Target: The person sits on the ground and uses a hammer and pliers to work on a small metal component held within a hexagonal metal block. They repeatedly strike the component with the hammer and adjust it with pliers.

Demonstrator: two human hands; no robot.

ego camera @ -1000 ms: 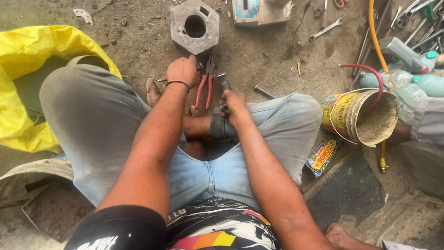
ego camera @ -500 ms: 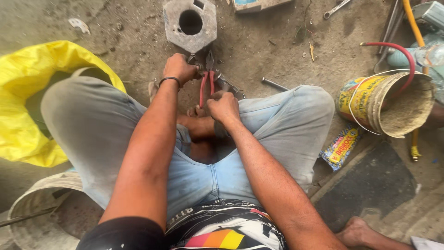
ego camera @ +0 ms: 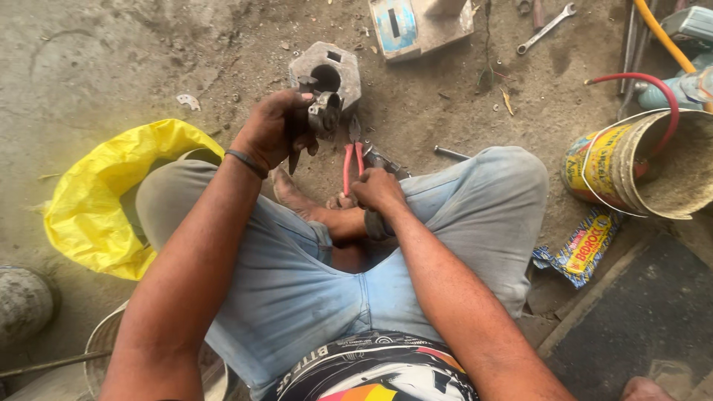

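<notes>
Head view: the person sits cross-legged on a dusty concrete floor [ego camera: 111, 67]. The left hand [ego camera: 271, 134] is closed around a small grey metal part [ego camera: 324, 113], lifted just in front of a hexagonal grey block [ego camera: 327, 70] with a round bore that lies on the floor at 12 o'clock. The right hand [ego camera: 377, 189] is closed on the red handles of a pair of pliers [ego camera: 353, 160], whose nose points toward the metal part (whether the tips touch it is hard to make out).

At 3 o'clock a yellow bucket [ego camera: 605, 167] lies tipped on its side, its mouth cut off by the frame edge; the inside looks coated in grey-brown residue. A red hose [ego camera: 639, 80] arcs over it. A yellow plastic bag [ego camera: 111, 197] sits at 9 o'clock, its contents hidden. At 7 o'clock part of a pale bucket rim [ego camera: 100, 349] shows, the rest hidden by the left arm. A spanner [ego camera: 546, 28] lies at 1 o'clock.
</notes>
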